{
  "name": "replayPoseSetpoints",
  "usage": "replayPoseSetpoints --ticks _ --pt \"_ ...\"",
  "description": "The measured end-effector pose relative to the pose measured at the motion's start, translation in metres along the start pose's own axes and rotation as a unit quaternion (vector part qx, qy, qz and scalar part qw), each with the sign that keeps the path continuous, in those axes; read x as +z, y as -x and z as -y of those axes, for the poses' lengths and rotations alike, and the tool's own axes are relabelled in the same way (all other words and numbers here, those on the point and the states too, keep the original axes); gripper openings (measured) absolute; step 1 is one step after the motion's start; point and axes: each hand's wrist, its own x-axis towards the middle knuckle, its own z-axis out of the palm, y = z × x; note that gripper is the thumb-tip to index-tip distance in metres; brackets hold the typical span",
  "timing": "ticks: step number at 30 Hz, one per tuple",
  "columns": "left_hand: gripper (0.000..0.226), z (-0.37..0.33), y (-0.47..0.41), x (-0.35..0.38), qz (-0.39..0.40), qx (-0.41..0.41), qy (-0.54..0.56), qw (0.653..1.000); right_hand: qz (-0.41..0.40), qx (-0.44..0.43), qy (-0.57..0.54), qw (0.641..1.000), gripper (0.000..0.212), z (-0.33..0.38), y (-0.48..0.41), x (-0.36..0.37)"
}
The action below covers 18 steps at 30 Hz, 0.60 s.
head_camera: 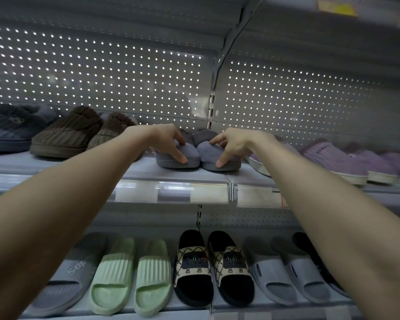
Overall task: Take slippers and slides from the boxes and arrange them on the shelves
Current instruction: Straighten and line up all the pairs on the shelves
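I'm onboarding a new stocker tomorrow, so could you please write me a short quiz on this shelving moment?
1. True or false: each hand rests on one of the grey fuzzy slippers on the upper shelf.
2. Which pair sits directly left of the black patterned slides on the lower shelf? A) lilac slippers B) light green slides C) brown corduroy slippers
3. What footwear lies right of the grey fuzzy slippers?

Key
1. True: the left hand touches the left grey fuzzy slipper, the right hand the right grey fuzzy slipper, on the upper shelf.
2. B: light green slides beside the black patterned slides on the lower shelf.
3. Lilac slippers.
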Motion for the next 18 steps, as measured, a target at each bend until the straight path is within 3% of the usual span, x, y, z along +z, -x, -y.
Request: replayPoseSetpoints --ticks 18 --pt "0.072 0.013 -0.015 0.004 -0.006 0.009 -0.007 1.000 -0.007 -0.006 -0.002 1.000 0.083 0.002 -0.022 0.003"
